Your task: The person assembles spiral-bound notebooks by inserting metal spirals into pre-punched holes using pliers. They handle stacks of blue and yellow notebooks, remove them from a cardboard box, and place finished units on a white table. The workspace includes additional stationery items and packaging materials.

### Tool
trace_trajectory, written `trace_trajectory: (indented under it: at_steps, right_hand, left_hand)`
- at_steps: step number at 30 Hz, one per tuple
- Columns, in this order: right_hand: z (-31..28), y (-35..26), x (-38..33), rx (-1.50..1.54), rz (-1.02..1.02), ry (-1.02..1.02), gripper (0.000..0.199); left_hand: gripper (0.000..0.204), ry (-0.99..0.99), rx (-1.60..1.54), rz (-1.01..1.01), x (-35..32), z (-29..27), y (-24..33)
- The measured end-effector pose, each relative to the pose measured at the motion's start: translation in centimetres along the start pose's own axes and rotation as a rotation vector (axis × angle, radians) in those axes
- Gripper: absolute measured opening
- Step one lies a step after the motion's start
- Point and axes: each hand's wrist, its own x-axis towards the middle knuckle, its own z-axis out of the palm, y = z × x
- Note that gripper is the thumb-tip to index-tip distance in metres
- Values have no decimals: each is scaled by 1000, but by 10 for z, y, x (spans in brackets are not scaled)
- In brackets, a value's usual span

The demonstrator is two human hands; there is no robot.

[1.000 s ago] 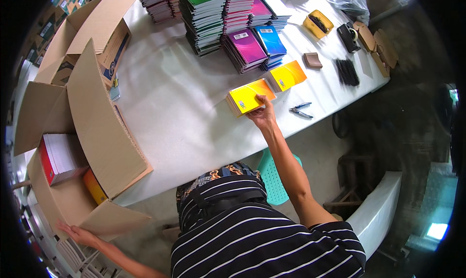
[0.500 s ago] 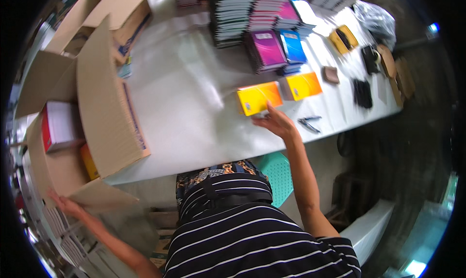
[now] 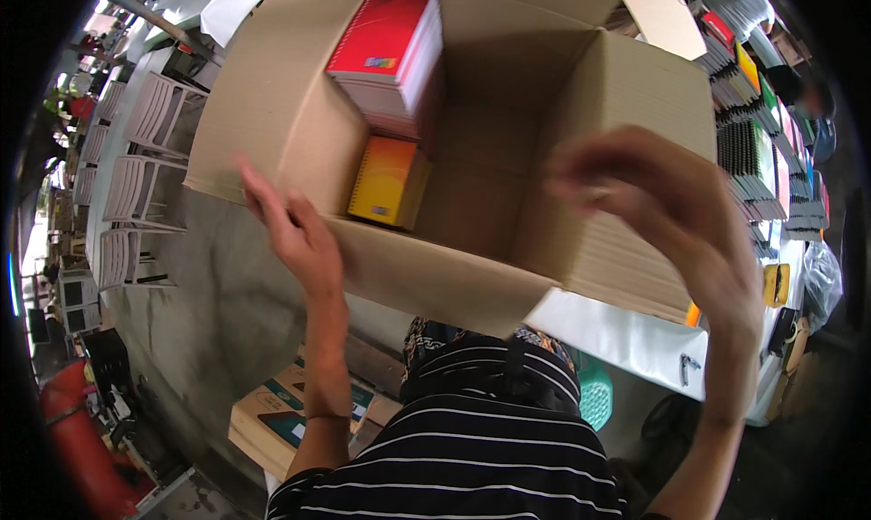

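Observation:
In front of me an open cardboard box holds a stack of red-covered spiral notebooks at its far left. Beside the near left corner stands a lower stack of yellow-orange notebooks; the right part of the box shows bare cardboard. My left hand, fingers apart and empty, is at the box's near left corner; whether it touches the cardboard is unclear. Over the right flap hovers my right hand, its fingers bent and smeared by motion. Nothing can be made out in it.
To the right, a white table bears stacks of spiral notebooks, pliers and a clear plastic bag. White chairs line the left. A printed carton lies low by my left arm, a green stool under the table.
My view has swung left to the box. My right hand has left the yellow notebook stack on the table and come over the box flap. My left hand stays near the box.

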Motion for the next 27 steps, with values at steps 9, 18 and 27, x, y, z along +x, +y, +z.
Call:
trace_trajectory:
  at_steps: [9, 18, 27]
  right_hand:
    - [143, 181, 193, -16, 1038, -129, 22]
    - [158, 231, 188, 386, 1090, 181, 14]
    - [185, 213, 175, 557, 1140, 438, 27]
  left_hand:
    - [59, -274, -26, 127, 32, -37, -22]
    - [56, -411, 71, 244, 36, -36, -51]
    - [57, -384, 75, 278, 32, -27, -55]
